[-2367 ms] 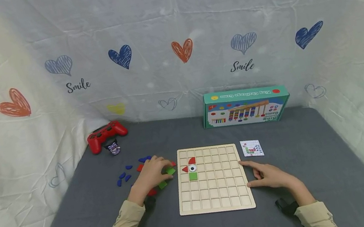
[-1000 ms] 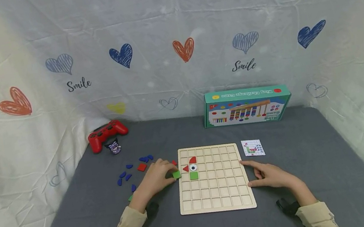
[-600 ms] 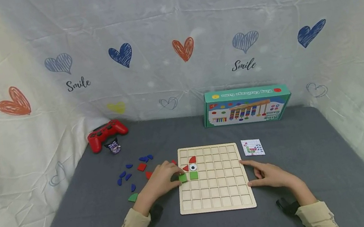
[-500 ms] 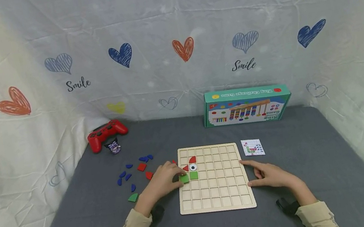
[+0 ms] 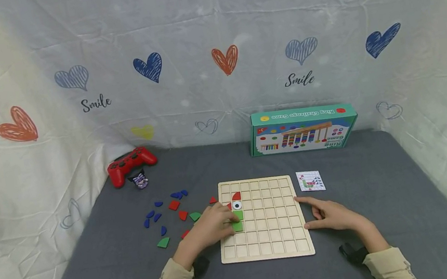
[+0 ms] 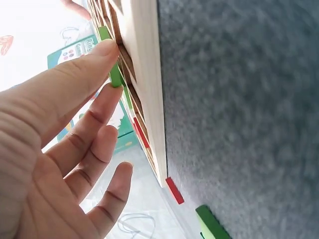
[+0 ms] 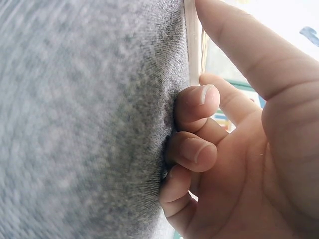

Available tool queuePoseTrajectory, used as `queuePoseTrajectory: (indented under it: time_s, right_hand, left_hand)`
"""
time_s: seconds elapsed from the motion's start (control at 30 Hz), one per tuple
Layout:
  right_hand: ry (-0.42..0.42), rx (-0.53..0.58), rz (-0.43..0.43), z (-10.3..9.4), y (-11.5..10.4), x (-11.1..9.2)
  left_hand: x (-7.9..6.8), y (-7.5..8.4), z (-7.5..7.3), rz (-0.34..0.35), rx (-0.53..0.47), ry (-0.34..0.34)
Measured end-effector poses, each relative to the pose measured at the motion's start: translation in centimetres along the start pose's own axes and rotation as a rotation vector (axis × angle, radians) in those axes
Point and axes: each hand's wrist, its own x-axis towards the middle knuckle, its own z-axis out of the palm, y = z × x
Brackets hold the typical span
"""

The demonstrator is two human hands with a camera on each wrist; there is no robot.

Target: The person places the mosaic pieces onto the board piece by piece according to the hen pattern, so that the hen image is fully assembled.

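My left hand (image 5: 214, 224) pinches a green square tile (image 5: 238, 227) between thumb and fingertips, as the left wrist view also shows for the green tile (image 6: 115, 75). The tile is at the wooden grid board (image 5: 276, 250), just below another green tile (image 5: 239, 214) set in a cell. Above that sit a white eye tile (image 5: 237, 205) and a red quarter-round tile (image 5: 236, 196); a red triangle is mostly hidden behind my fingers. My right hand (image 5: 334, 214) touches the board's right edge with index fingertip and thumb, its other fingers curled on the cloth (image 7: 99, 124).
Left of the board lie several blue pieces (image 5: 157, 217), red pieces (image 5: 174, 205) and green pieces (image 5: 163, 242). A small pattern card (image 5: 311, 181) lies to its right. Farther back are a game box (image 5: 303, 129), a red game controller (image 5: 131, 165) and a small purple figure (image 5: 140, 180).
My left hand took a green tile from the loose pieces and carried it right, over the board's left edge to below the set green tile. My right hand has stayed in place.
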Motion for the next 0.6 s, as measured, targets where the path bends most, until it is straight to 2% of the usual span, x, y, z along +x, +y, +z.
queuePoseTrajectory:
  time_s: [0.33,0.6]
  right_hand:
    - [-0.002,0.014,0.003,-0.06,-0.07,-0.02]
    - [-0.006,0.014,0.018,0.01,-0.04,-0.02]
  left_hand:
    - [0.04,0.17,0.04,0.025,0.008,-0.003]
    - [-0.02,0.45,-0.07,0.019,0.024,-0.01]
